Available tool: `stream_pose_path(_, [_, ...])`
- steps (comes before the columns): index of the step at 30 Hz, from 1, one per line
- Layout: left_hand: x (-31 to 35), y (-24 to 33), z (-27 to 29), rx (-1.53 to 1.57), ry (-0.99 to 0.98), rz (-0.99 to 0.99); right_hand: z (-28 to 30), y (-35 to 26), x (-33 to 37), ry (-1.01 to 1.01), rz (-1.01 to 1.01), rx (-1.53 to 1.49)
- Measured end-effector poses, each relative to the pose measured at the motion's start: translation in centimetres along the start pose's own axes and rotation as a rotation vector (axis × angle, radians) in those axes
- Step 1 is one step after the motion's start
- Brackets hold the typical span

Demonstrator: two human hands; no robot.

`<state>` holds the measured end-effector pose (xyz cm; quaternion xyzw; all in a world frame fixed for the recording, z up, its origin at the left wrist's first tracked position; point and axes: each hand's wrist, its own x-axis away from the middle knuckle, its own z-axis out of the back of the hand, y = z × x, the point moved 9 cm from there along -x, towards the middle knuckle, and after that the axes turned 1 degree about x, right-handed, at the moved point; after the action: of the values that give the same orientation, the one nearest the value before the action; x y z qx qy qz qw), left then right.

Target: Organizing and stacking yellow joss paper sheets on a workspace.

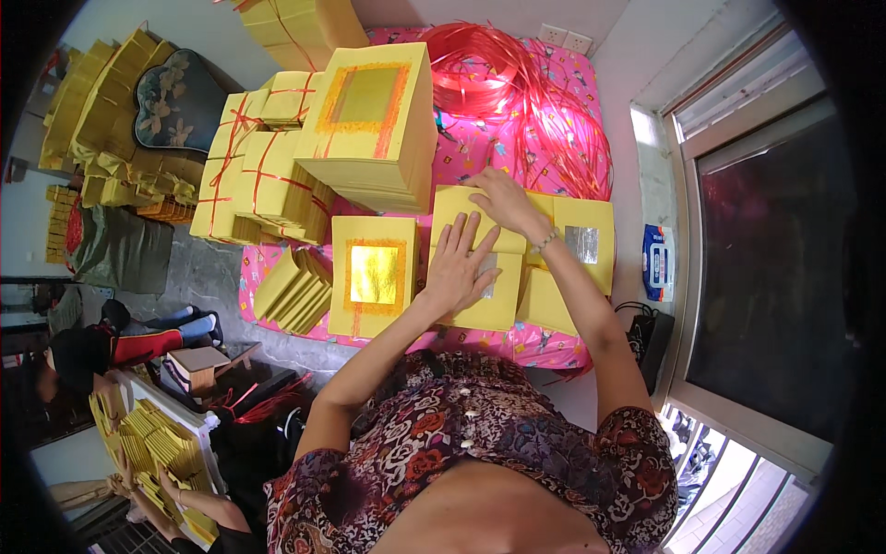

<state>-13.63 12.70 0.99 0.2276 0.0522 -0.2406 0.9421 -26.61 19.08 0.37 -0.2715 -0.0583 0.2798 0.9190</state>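
My left hand (457, 270) lies flat, fingers spread, on a yellow paper sheet (503, 309) with a silver square partly under my palm. Just beyond it, my right hand (503, 203) rests with fingers out on the far yellow sheet (450, 198); a bracelet circles that wrist. Beside my right forearm, another yellow sheet shows a silver foil square (582, 244). Left of my hands sits a yellow paper stack with a gold foil square (374, 274) framed in orange. Neither hand grips anything that I can see.
A tall stack of yellow paper (369, 166) and bundles tied with red ribbon (277, 180) stand at the back left. Red plastic strips (489, 78) lie coiled on the pink cloth (475, 148). Folded yellow papers (293, 291) lean nearby. At lower left, other people's hands (125, 475) handle yellow papers.
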Motion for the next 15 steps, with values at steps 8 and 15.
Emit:
stream_pose_path(8, [0.22,0.05,-0.01,0.016,0.002,0.000,0.41,-0.63,0.18,-0.021,-0.007,-0.027])
stream_pose_path(15, [0.25,0.10,-0.44,0.017,-0.012,0.001,0.45,-0.40,0.39,-0.014,-0.014,-0.054])
